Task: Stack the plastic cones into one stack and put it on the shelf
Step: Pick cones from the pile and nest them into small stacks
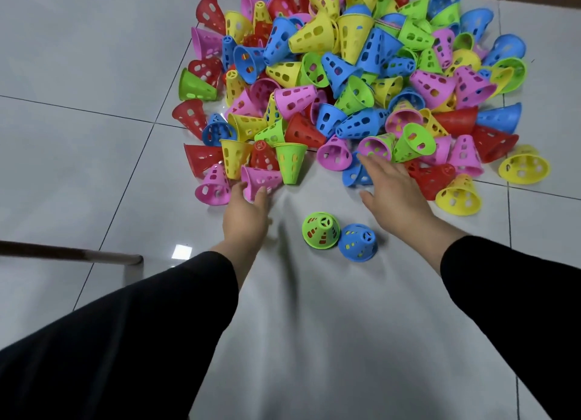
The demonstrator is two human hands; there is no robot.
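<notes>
- Cones (345, 83) lie heaped on tiles (78, 57)
- left hand (246, 213) pinches a pink cone (259, 180)
- right hand (394, 193), fingers spread, touches a blue cone (353, 174)

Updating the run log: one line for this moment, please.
left hand: grips pink cone | right hand: open, reaching for blue cone | green cone, second blue cone: upright, set aside | stack: not started

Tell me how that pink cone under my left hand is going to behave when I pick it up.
The pink cone probably feels light: its thin wall is full of holes. It likely stays stiff, since it holds its shape lying on its side. Nudged on the glossy tile floor, it may roll in a curve.
</notes>
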